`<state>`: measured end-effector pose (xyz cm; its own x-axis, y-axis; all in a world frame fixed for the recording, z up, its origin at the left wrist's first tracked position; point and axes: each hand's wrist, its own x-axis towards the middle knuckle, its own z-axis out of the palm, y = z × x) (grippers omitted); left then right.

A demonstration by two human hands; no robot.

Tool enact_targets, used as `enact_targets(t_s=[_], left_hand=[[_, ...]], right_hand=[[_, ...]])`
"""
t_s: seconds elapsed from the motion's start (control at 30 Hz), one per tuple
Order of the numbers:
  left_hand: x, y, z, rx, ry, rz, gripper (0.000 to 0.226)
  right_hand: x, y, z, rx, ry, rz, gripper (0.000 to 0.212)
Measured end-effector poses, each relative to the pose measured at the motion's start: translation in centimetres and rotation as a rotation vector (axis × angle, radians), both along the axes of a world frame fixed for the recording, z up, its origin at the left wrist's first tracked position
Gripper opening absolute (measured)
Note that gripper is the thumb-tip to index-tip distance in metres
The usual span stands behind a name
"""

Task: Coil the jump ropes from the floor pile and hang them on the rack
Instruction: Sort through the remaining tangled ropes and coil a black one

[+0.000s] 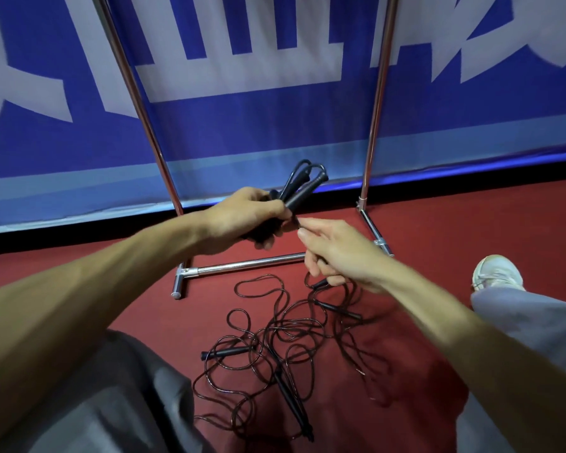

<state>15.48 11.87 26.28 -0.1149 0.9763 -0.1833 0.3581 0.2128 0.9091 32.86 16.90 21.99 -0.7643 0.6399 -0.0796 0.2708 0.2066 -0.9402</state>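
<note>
My left hand (249, 217) grips a coiled black jump rope (303, 183), its loops and a handle sticking up past my fingers. My right hand (337, 253) pinches that rope's free end just right of the left hand, and a black handle tip shows under its curled fingers. Below both hands a pile of tangled black jump ropes (285, 341) lies on the red floor, with several black handles among the loops. The chrome rack (242, 266) stands just beyond the pile; only its two uprights and base bars are in view.
A blue banner with white lettering (275, 119) hangs behind the rack, down to the floor edge. My grey-trousered knees (111, 403) flank the pile, and a white shoe (497, 273) rests on the red floor at right.
</note>
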Motion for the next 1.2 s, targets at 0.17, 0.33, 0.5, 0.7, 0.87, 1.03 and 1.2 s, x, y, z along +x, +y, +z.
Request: enact_targets(t_s=[0.17,0.33,0.5,0.7,0.87,1.03,1.2], left_hand=[[-1.5,0.3,-1.7,-0.022,0.471,-0.08,0.04],[-2.3,0.7,-2.4,-0.027,0.764,-0.24,0.031],[-2.6,0.1,-2.4,-0.079,0.798,-0.377,0.043],[-0.4,-0.8,-0.9,-0.008,0.72,-0.414,0.051],[2.7,-2.2,0.2,-0.049,0.423,-0.499,0.043],[2.3,-2.4,1.5,0.071,0.156,-0.302,0.033],[0.9,-1.3,1.1,0.17,0.14,-0.013,0.02]], right_hand=[[-0.4,-0.6,0.5,0.582,-0.359,0.102,0.036],[0.6,-1.0,1.0,0.612,-0.414,0.264,0.013],[1.5,-0.2,0.8,0.899,-0.227,0.251,0.021],[1.8,1.9,0.6,0.916,0.076,0.015,0.021],[2.4,2.7,0.5,0.721,0.043,-0.028,0.007],[2.6,2.5,-0.4,0.322,0.046,-0.132,0.04],[0.5,0.9,-1.3,0.237,0.031,-0.041,0.021]])
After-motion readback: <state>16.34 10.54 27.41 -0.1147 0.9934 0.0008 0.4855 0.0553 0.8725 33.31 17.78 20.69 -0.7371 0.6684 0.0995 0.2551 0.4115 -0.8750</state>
